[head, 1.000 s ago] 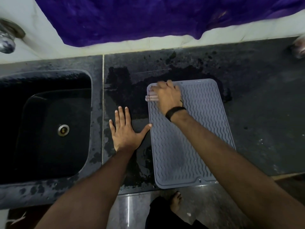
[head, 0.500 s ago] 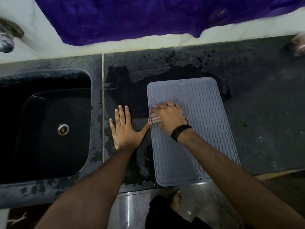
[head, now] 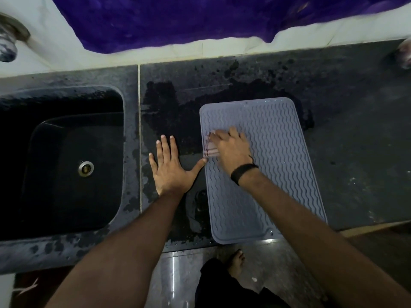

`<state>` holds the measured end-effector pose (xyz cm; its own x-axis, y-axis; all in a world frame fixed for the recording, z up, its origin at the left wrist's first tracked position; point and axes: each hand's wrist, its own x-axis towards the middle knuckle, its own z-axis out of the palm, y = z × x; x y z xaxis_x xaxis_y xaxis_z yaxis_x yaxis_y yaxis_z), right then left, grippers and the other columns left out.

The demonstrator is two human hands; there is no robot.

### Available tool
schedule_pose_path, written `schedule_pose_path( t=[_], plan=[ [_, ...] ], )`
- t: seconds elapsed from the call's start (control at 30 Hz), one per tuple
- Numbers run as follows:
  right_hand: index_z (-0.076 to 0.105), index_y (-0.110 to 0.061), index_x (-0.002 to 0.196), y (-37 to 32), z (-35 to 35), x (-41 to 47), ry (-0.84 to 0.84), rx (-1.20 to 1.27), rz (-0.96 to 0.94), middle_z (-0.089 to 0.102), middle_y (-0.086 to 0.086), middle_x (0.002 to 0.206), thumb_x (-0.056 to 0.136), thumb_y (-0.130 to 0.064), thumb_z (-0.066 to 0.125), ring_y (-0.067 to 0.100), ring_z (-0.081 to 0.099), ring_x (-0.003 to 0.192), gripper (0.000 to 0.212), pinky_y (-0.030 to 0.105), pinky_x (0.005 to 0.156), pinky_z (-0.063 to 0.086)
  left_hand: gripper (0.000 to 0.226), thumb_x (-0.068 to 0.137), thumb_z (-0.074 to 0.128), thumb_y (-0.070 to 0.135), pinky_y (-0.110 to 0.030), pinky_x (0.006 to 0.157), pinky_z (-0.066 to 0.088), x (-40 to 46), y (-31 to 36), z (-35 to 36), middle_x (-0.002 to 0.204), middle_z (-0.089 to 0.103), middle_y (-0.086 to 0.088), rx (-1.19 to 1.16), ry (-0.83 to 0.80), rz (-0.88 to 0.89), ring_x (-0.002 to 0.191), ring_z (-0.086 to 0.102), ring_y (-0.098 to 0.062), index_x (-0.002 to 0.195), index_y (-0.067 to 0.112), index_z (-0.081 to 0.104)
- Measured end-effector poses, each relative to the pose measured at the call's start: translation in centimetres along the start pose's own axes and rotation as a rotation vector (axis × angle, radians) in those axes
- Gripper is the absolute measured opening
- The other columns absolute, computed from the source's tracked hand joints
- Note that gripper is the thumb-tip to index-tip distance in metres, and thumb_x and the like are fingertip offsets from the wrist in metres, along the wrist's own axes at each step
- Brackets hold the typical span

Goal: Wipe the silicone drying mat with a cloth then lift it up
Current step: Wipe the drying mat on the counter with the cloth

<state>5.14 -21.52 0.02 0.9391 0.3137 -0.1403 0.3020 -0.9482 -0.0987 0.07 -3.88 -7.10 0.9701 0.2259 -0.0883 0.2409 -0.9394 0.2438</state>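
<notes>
A grey silicone drying mat (head: 278, 156) with wavy ridges lies flat on the dark countertop (head: 347, 134), its near end over the counter's front edge. My right hand (head: 232, 148) presses a small pale cloth (head: 211, 146) with dark edging onto the mat's left side; most of the cloth is hidden under the palm. My left hand (head: 170, 168) lies flat on the counter with fingers spread, and its thumb tip touches the mat's left edge.
A black sink (head: 66, 161) with a metal drain (head: 85, 168) sits to the left. A tap (head: 9, 38) is at the far left of the wall. A purple cloth (head: 200, 16) hangs over the white ledge behind. Wet patches darken the counter around the mat.
My right hand with the cloth slid from the mat's far left corner toward me along the left side, then a little back. The left hand has stayed put.
</notes>
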Motion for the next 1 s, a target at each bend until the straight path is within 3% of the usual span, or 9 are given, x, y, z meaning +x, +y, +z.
schedule_pose_path(
  t=[0.17,0.37,0.5,0.83,1.0],
  plan=[
    [0.047,-0.024,0.138,0.0,-0.5,-3.1,-0.063,-0.001,-0.021,0.046,-0.003,0.143,0.078,-0.019,0.069,0.025,0.037,0.126,0.064,0.042,0.1,0.033,0.125,0.073,0.007,0.102,-0.051,0.128,-0.003,0.0,0.0,-0.2,0.173,-0.009,-0.002,-0.001,-0.016,-0.001,0.159,-0.011,-0.019,0.166,0.019,-0.003],
    [0.055,-0.024,0.13,0.8,-3.3,4.2,0.14,0.025,0.066,0.056,-0.002,0.134,0.077,-0.01,0.066,0.027,0.042,0.12,0.056,0.041,0.093,0.037,0.125,0.075,0.018,0.103,-0.052,0.128,-0.002,0.0,0.2,-0.4,0.173,-0.007,-0.003,-0.007,-0.027,-0.003,0.159,-0.009,-0.02,0.166,0.019,-0.001],
    [0.05,-0.019,0.136,0.2,-3.0,8.2,-0.001,-0.018,0.051,0.052,0.002,0.138,0.082,-0.008,0.061,0.03,0.036,0.128,0.056,0.043,0.097,0.037,0.125,0.076,0.021,0.102,-0.052,0.128,-0.002,-0.1,0.3,-0.5,0.173,-0.006,-0.003,-0.008,-0.022,0.001,0.159,-0.009,-0.02,0.166,0.019,0.0],
    [0.046,-0.02,0.139,-0.8,0.9,-1.9,-0.007,-0.026,-0.052,0.045,0.001,0.143,0.077,-0.016,0.067,0.028,0.038,0.126,0.065,0.043,0.097,0.035,0.119,0.077,0.015,0.096,-0.05,0.128,-0.003,-0.2,0.1,-0.6,0.172,-0.012,-0.003,0.026,-0.042,0.003,0.159,-0.011,-0.02,0.165,0.019,-0.005],
    [0.053,-0.024,0.134,0.1,-1.3,-0.2,0.039,0.043,-0.044,0.053,0.0,0.138,0.078,-0.01,0.066,0.027,0.041,0.122,0.06,0.043,0.096,0.035,0.121,0.077,0.014,0.1,-0.051,0.127,-0.005,0.0,0.2,-0.6,0.172,-0.011,-0.003,0.019,-0.047,-0.001,0.159,-0.012,-0.02,0.165,0.019,-0.005]
  ],
)
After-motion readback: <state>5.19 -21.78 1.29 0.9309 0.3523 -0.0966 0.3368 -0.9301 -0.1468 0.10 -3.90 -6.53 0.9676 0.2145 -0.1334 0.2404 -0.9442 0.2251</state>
